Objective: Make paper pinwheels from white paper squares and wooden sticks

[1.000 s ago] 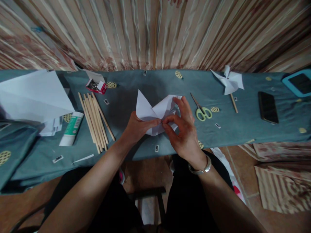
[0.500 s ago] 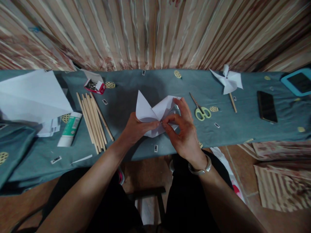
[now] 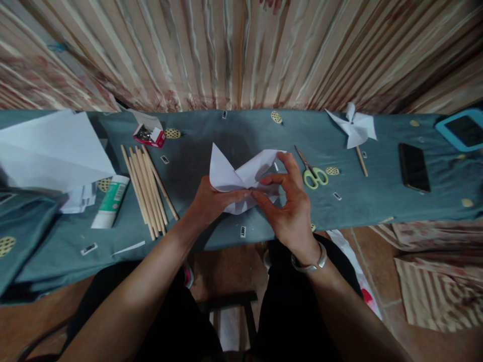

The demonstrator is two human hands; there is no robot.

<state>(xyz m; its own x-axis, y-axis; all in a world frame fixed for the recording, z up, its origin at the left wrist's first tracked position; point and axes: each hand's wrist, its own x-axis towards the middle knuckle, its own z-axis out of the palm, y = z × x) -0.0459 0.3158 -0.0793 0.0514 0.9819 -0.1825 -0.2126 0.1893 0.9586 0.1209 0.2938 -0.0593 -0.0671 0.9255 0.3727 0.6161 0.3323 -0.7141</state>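
A folded white paper pinwheel point(image 3: 247, 173) is held up over the table in front of me, its blades bent in to the middle. My left hand point(image 3: 211, 201) grips it from the left, the thumb pressed on the folds at the centre and the other fingers hidden underneath. On the right side, my right hand point(image 3: 289, 201) presses its thumb against the same centre. Its index finger is lifted off the thumb, and another finger reaches the far right blade. Whatever small thing may sit under the thumbs is hidden.
Left are wooden sticks point(image 3: 145, 191), a glue tube point(image 3: 110, 202), white paper sheets point(image 3: 53, 146) and a red box of small metal pieces point(image 3: 151, 136). Right are scissors point(image 3: 312, 173), a finished pinwheel on a stick point(image 3: 356, 128), a phone point(image 3: 414, 167) and a blue-framed device point(image 3: 462, 129).
My right index finger has moved up and away from the thumb, where the two were pinched together at the pinwheel's centre. My left hand keeps its grip.
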